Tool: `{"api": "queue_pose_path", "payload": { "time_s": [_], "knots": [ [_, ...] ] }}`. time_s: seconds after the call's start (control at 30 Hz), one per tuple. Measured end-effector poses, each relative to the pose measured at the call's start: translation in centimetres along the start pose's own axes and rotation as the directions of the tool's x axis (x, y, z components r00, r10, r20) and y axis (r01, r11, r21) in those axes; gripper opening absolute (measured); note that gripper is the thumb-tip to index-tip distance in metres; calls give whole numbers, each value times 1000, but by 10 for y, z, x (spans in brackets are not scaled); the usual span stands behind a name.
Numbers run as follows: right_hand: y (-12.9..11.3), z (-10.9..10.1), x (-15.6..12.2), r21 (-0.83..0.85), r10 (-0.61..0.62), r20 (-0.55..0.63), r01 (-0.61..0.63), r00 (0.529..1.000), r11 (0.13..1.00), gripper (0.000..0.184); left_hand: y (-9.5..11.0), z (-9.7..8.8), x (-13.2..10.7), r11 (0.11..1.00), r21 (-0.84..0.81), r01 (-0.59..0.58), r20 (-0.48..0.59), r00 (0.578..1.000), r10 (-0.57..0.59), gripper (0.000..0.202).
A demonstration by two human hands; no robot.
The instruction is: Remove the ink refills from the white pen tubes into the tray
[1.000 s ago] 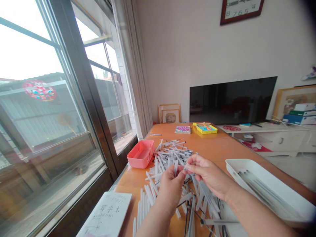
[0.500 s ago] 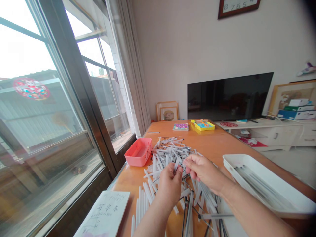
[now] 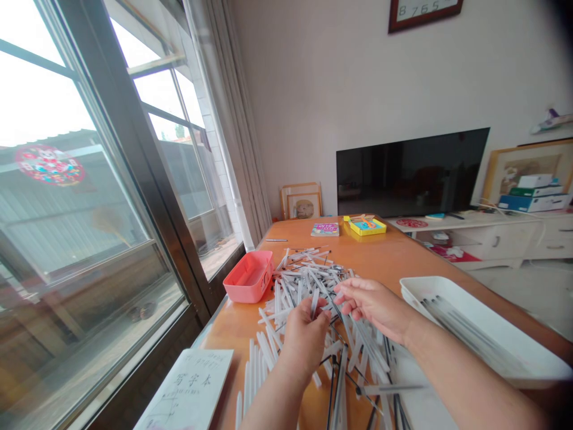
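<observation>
My left hand [image 3: 308, 328] is closed round a translucent white pen barrel [image 3: 315, 298], whose upper end sticks up past the fingers. Just to its right, my right hand [image 3: 367, 304] has thumb and index finger pinched together; whatever is between them is too small to make out. The hands are apart. Beneath and around them spreads a loose heap of white pen barrels [image 3: 286, 292] mixed with thin black refills [image 3: 332, 382]. Several barrels [image 3: 256, 364] lie side by side at the front left of the heap. Part of the heap is hidden by my hands.
A red plastic basket [image 3: 246, 292] stands left of the heap, near the window. At the right, a white tray [image 3: 421, 286] holds several pens with dark tips [image 3: 452, 325]. A notebook [image 3: 188, 382] lies front left. Farther back are a yellow box [image 3: 367, 230] and a small book [image 3: 325, 229].
My right hand has drawn slightly away from the left, and its fingers have loosened a little. The barrel in my left hand now stands more upright. The view has shifted slightly.
</observation>
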State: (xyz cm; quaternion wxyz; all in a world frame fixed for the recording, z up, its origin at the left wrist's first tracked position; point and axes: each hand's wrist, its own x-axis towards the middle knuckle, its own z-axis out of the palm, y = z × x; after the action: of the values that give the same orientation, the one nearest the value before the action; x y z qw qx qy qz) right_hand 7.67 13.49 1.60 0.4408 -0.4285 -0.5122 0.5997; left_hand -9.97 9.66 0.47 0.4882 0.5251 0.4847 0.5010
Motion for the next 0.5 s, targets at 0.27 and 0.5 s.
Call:
{"api": "queue_pose_path", "payload": {
  "time_s": [0.27,0.5],
  "knots": [
    [-4,1,-3,81,-21,1,21,1000,996,30,-1,-3,3,992,103,-73,41,997,69,30],
    [-17,9,-8,22,-122,-23,123,992,992,26,12,-1,-6,992,120,-30,16,999,28,40]
  ]
}}
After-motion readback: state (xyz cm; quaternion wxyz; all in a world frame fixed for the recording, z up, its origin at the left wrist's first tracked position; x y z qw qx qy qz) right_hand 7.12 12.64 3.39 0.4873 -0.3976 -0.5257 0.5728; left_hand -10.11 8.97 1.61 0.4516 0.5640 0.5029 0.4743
